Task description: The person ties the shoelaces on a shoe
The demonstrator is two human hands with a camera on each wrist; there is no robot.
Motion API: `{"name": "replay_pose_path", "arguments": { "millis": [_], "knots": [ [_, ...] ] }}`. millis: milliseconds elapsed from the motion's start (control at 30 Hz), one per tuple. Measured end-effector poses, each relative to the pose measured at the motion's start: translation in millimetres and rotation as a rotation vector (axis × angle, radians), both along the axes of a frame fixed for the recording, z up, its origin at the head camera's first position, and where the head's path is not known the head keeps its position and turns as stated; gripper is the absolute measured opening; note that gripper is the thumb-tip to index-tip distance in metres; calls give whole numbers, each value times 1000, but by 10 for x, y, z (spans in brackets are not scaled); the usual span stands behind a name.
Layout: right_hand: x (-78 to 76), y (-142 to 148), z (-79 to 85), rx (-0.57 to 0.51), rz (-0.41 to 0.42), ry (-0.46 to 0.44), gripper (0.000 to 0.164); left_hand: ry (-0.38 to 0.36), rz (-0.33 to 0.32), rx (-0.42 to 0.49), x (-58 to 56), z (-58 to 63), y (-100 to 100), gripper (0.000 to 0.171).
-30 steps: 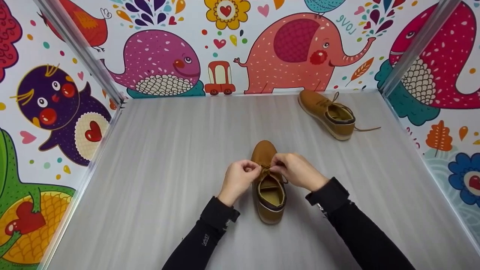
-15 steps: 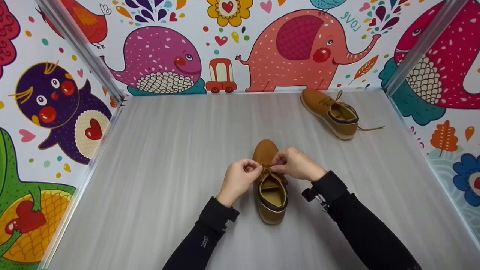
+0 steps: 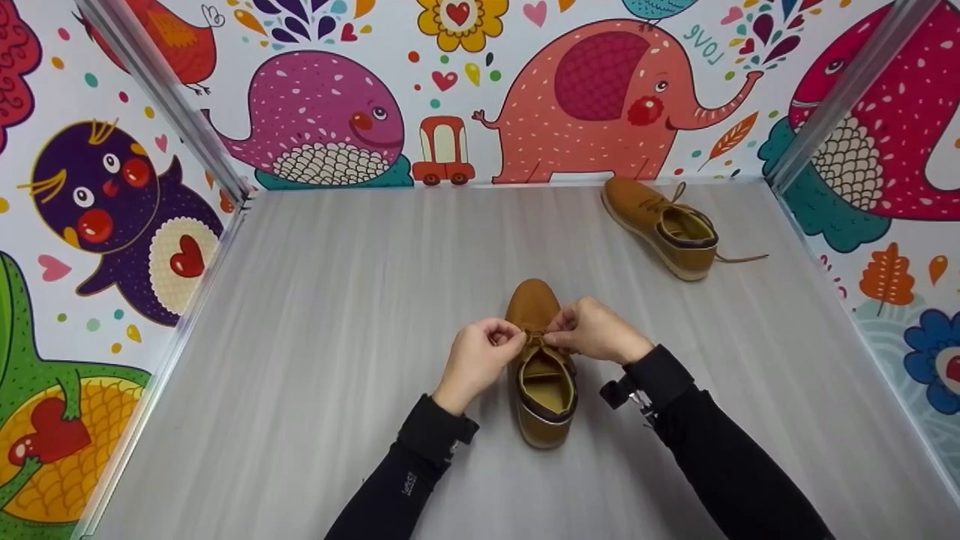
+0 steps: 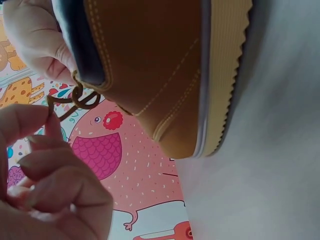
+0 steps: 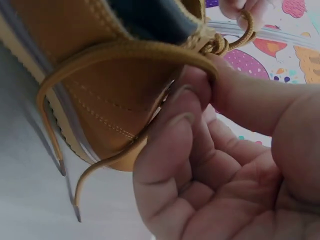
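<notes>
A tan lace-up shoe (image 3: 541,433) stands on the grey floor, toe pointing away from me. Over its tongue, my left hand (image 3: 480,358) pinches a loop of the shoelace (image 4: 64,101) between thumb and index finger. From the other side my right hand (image 3: 596,330) pinches the lace too, its other fingers curled below. Between the hands sits a knot (image 5: 218,46) at the shoe's opening. In the right wrist view the brown lace (image 5: 127,48) arches over the right thumb and fingertip, and two tipped ends hang beside the sole.
A second tan shoe (image 3: 660,229) lies farther back on the right, one lace end trailing on the grey floor (image 3: 360,315). Printed cartoon panels (image 3: 450,90) with metal corner strips (image 3: 169,112) enclose the floor at the back and both sides.
The head view has shifted slightly. Both hands keep pinching the lace over the shoe, with only a small shift of the right hand and wrist. Neither shoe has visibly moved on the floor.
</notes>
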State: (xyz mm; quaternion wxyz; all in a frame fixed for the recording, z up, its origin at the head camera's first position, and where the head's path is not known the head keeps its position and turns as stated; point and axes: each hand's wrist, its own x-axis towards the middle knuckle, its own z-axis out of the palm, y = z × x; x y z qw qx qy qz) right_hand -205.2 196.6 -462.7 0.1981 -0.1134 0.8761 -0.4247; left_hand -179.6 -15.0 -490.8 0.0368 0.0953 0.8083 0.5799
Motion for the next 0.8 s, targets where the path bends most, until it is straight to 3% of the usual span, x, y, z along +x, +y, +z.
{"name": "replay_pose_path", "arguments": {
  "millis": [133, 267, 433, 667, 733, 800],
  "knots": [
    [-17, 39, -39, -45, 35, -30, 10, -16, -6, 11, 5, -11, -3, 9],
    [-17, 53, -74, -66, 89, 39, 10, -32, -18, 40, 7, -22, -5, 10],
    [48, 12, -67, 5, 126, 256, 6, -38, -25, 68, 4, -17, -9, 12],
    [211, -76, -79, 235, 132, 710, 16, -3, -41, 73, 35, -36, -5, 9],
    [237, -93, -93, 278, 143, 786, 18, 14, -53, 63, 63, -39, -14, 8],
    [243, -99, -93, 282, 147, 791, 20, 35, -59, 49, 90, -44, -26, 7]
  ]
}}
